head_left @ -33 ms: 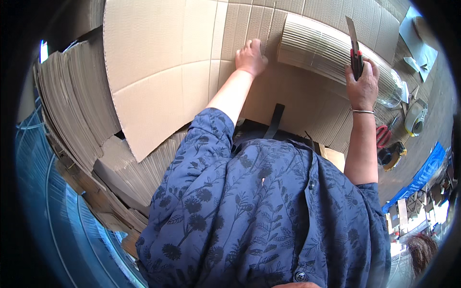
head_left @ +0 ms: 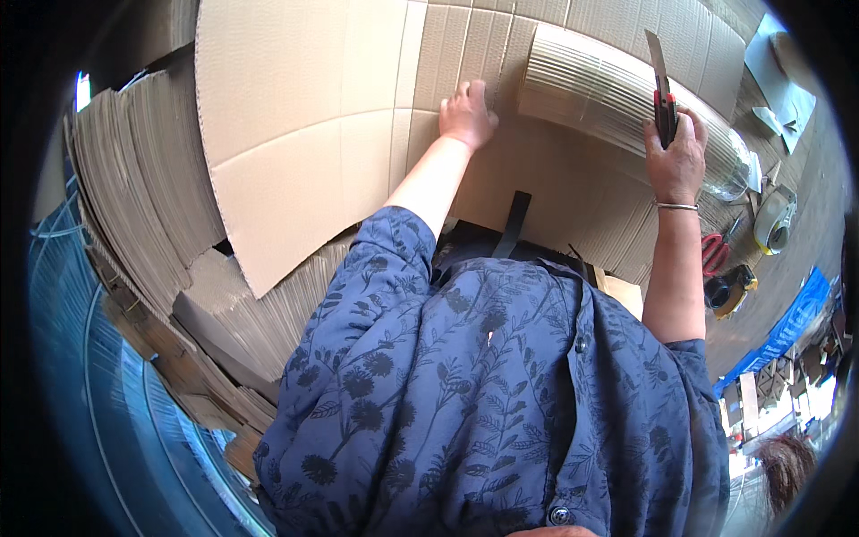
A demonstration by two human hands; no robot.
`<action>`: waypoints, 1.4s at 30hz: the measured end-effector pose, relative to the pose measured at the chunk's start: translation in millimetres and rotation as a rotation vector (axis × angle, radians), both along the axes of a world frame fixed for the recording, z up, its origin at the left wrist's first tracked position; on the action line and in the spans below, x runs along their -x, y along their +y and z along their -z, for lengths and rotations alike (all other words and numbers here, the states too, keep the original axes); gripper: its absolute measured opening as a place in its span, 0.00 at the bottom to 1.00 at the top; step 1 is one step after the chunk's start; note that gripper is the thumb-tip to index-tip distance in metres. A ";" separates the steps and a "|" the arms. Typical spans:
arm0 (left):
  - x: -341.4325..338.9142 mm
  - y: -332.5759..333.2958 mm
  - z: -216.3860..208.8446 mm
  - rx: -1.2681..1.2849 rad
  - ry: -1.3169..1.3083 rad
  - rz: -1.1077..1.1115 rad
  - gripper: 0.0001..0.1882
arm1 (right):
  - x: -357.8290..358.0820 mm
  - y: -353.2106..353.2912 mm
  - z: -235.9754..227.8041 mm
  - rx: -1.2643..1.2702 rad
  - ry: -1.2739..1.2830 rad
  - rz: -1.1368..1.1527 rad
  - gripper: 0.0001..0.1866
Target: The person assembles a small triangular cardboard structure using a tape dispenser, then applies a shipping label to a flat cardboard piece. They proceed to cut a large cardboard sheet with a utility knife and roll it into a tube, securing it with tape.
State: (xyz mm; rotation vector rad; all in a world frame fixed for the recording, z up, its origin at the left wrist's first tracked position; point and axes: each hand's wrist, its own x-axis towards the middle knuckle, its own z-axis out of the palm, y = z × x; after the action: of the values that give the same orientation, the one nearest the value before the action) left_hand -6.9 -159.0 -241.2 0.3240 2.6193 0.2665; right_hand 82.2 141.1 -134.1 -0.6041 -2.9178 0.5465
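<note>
In my right hand (head_left: 677,161) is a utility knife (head_left: 664,118) with a black and red handle, its long blade extended and pointing away from me. That hand is over the side of a ridged bundle (head_left: 586,85), which has shiny clear wrap at its right end. My left hand (head_left: 467,118) has its fingers curled, low over a large creased cardboard sheet (head_left: 295,80), by its parallel crease lines. Its fingertips are slightly blurred, and what they hold, if anything, is hidden. Darker cardboard (head_left: 564,170) lies between my hands.
Stacked cardboard (head_left: 143,170) stands at the left, beside blue sheeting (head_left: 98,358). On the right are red-handled scissors (head_left: 716,253), a tape roll (head_left: 775,222), a yellow-and-black tool (head_left: 731,291) and a pale blue sheet (head_left: 777,76). A dark strap (head_left: 514,224) lies near my body.
My left hand has shifted very slightly toward me. The right hand and the knife have stayed in place.
</note>
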 end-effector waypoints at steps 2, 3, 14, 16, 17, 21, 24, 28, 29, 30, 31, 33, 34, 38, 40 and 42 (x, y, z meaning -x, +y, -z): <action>-31.4 -19.0 2.0 0.005 -0.015 0.007 0.29 | -1.2 2.1 3.9 -0.006 -0.016 -0.014 0.18; -47.9 -26.8 -1.5 0.029 -0.032 0.012 0.29 | -0.8 2.0 3.0 -0.003 -0.026 -0.005 0.18; -194.6 -109.9 -31.0 -0.054 -0.128 -0.014 0.31 | -1.6 5.3 4.8 0.008 -0.014 -0.012 0.20; -150.6 -90.9 -19.5 -0.234 0.152 -0.057 0.29 | -2.4 6.4 5.6 0.018 0.005 -0.005 0.20; -116.9 -71.8 -15.8 -0.273 0.178 -0.110 0.26 | -3.4 6.8 7.3 0.008 0.026 -0.023 0.19; 18.3 -1.9 23.1 -0.402 0.461 -0.091 0.19 | -1.1 3.1 4.9 0.039 0.051 -0.023 0.19; 90.5 43.4 29.6 -0.340 0.340 -0.167 0.17 | -1.1 0.3 2.2 0.041 0.063 -0.018 0.18; 129.1 70.7 41.7 -0.266 0.309 -0.121 0.18 | -1.0 -0.7 -4.6 0.071 0.101 -0.029 0.17; 133.8 76.1 41.7 -0.248 0.311 -0.101 0.19 | -1.7 -0.6 -4.7 0.075 0.110 -0.028 0.17; 137.0 79.4 41.4 -0.258 0.323 -0.098 0.19 | -1.8 -0.5 -4.6 0.080 0.120 -0.029 0.17; 139.3 80.8 40.7 -0.268 0.336 -0.095 0.19 | -1.5 -0.7 -4.6 0.084 0.130 -0.031 0.17; 148.6 82.8 43.6 -0.260 0.325 -0.089 0.21 | -2.1 -2.6 -5.9 0.108 0.106 -0.012 0.17; 152.7 84.0 45.3 -0.261 0.324 -0.091 0.21 | -2.1 -3.7 -6.8 0.120 0.094 -0.004 0.17; 171.3 94.0 44.6 -0.233 0.322 -0.104 0.22 | -0.4 -4.5 -11.0 0.133 0.120 0.000 0.16; 178.9 99.5 44.5 -0.222 0.350 -0.093 0.22 | 0.2 -5.5 -11.9 0.139 0.138 0.000 0.15; 182.1 102.2 43.8 -0.228 0.406 -0.062 0.23 | 0.2 -6.0 -13.4 0.162 0.133 0.014 0.15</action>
State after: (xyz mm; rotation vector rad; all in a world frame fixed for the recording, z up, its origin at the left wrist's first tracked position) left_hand -189.0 -56.8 -285.0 0.4101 3.0069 0.5765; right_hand 82.0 135.2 -120.7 -0.5821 -2.7615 0.7952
